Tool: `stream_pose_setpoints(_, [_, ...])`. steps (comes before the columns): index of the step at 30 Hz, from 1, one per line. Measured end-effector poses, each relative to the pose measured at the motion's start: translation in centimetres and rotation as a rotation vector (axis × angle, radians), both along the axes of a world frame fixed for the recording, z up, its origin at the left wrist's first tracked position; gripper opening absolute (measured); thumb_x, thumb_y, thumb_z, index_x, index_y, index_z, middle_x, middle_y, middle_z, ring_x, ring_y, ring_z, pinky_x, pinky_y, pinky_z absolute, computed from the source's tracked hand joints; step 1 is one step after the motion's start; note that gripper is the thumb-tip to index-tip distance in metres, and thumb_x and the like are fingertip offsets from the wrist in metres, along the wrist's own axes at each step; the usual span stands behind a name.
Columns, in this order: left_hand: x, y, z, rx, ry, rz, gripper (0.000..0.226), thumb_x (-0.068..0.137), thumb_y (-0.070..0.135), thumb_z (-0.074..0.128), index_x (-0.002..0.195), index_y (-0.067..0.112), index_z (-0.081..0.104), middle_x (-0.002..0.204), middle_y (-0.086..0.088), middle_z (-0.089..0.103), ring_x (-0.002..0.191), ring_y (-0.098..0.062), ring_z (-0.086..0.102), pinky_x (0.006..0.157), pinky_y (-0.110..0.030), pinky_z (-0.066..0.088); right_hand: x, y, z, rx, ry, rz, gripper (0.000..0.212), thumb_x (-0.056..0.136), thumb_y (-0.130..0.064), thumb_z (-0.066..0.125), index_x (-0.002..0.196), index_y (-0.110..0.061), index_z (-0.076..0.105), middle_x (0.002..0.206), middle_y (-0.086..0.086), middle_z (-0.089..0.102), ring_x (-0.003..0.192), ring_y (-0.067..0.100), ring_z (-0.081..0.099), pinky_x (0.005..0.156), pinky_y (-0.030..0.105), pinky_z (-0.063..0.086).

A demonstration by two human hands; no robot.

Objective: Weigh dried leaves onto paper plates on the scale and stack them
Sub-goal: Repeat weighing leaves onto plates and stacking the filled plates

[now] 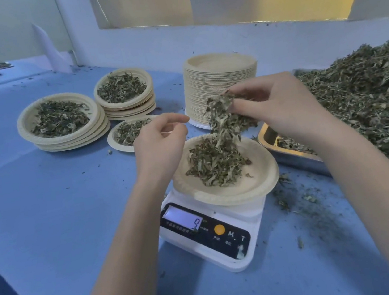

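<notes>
A white digital scale [213, 239] sits on the blue table with a paper plate [254, 176] on top. A mound of dried leaves [215, 162] lies on that plate. My right hand [280, 108] hovers above the plate and grips a clump of dried leaves [224, 116] that trails down onto the mound. My left hand [160, 142] floats at the plate's left rim, fingers loosely curled, holding nothing. The scale display [183, 217] shows a digit I read as 0.
A tall stack of empty plates [219, 79] stands behind the scale. Two stacks of filled plates [61, 120] [124, 92] and a single filled plate [125, 134] sit at the left. A metal tray [293, 154] heaped with leaves [365, 100] is at the right. Leaf crumbs [302, 202] litter the table.
</notes>
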State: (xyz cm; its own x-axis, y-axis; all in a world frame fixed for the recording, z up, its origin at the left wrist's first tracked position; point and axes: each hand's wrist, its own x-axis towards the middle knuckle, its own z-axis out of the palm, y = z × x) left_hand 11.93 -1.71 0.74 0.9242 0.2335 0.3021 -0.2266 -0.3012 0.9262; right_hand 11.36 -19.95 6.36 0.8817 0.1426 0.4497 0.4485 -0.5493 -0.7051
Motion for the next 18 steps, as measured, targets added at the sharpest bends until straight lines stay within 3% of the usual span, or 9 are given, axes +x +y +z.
stream_pose_setpoints(3, [-0.04, -0.02, 0.03, 0.003, 0.005, -0.001, 0.018, 0.085, 0.018, 0.058, 0.087, 0.030, 0.071, 0.089, 0.008, 0.067, 0.085, -0.007, 0.059, 0.082, -0.027, 0.047, -0.15, -0.31, 0.46, 0.022, -0.019, 0.002, 0.021, 0.076, -0.030, 0.075, 0.080, -0.046, 0.061, 0.086, -0.021, 0.065, 0.073, -0.013, 0.059, 0.069, 0.005, 0.045])
stream_pose_setpoints(6, [-0.11, -0.05, 0.13, 0.004, 0.012, -0.005, 0.017, 0.085, 0.018, 0.058, 0.087, 0.031, 0.070, 0.090, 0.007, 0.067, 0.089, -0.010, 0.061, 0.086, -0.032, 0.050, -0.31, -0.33, 0.49, 0.017, 0.004, 0.016, 0.017, 0.073, -0.030, 0.077, 0.083, -0.038, 0.067, 0.090, -0.008, 0.069, 0.084, 0.005, 0.065, 0.077, 0.018, 0.051])
stream_pose_setpoints(8, [-0.18, -0.09, 0.13, 0.014, 0.014, -0.007, 0.017, 0.085, 0.019, 0.059, 0.087, 0.032, 0.070, 0.090, 0.007, 0.067, 0.089, -0.009, 0.060, 0.089, -0.034, 0.049, -0.33, -0.21, 0.43, 0.000, 0.015, 0.019, 0.016, 0.074, -0.025, 0.077, 0.081, -0.036, 0.068, 0.087, -0.008, 0.068, 0.081, 0.007, 0.064, 0.072, 0.013, 0.050])
stream_pose_setpoints(11, [-0.46, -0.23, 0.23, 0.003, 0.005, -0.056, 0.013, 0.080, 0.029, 0.061, 0.090, 0.033, 0.069, 0.091, 0.008, 0.066, 0.089, -0.008, 0.060, 0.090, -0.033, 0.048, -0.29, -0.09, 0.34, -0.046, 0.000, 0.007, 0.021, 0.076, -0.017, 0.074, 0.078, -0.037, 0.068, 0.080, -0.015, 0.064, 0.068, -0.005, 0.058, 0.059, 0.002, 0.041])
stream_pose_setpoints(14, [-0.61, -0.47, 0.37, -0.010, -0.004, -0.131, 0.028, 0.069, 0.040, 0.056, 0.094, 0.035, 0.068, 0.096, 0.008, 0.066, 0.090, -0.006, 0.060, 0.089, -0.028, 0.047, -0.27, -0.02, 0.29, -0.028, 0.009, 0.001, 0.018, 0.077, -0.014, 0.073, 0.082, -0.032, 0.071, 0.082, -0.008, 0.068, 0.069, 0.000, 0.060, 0.057, 0.004, 0.041])
stream_pose_setpoints(18, [-0.52, -0.69, 0.20, -0.009, -0.014, -0.163, 0.031, 0.067, 0.036, 0.058, 0.097, 0.032, 0.068, 0.085, 0.014, 0.064, 0.082, -0.004, 0.058, 0.085, -0.024, 0.047, -0.24, -0.07, 0.30, -0.002, 0.001, -0.014, 0.016, 0.078, -0.014, 0.072, 0.085, -0.029, 0.072, 0.086, -0.003, 0.071, 0.074, 0.006, 0.063, 0.061, 0.006, 0.044])
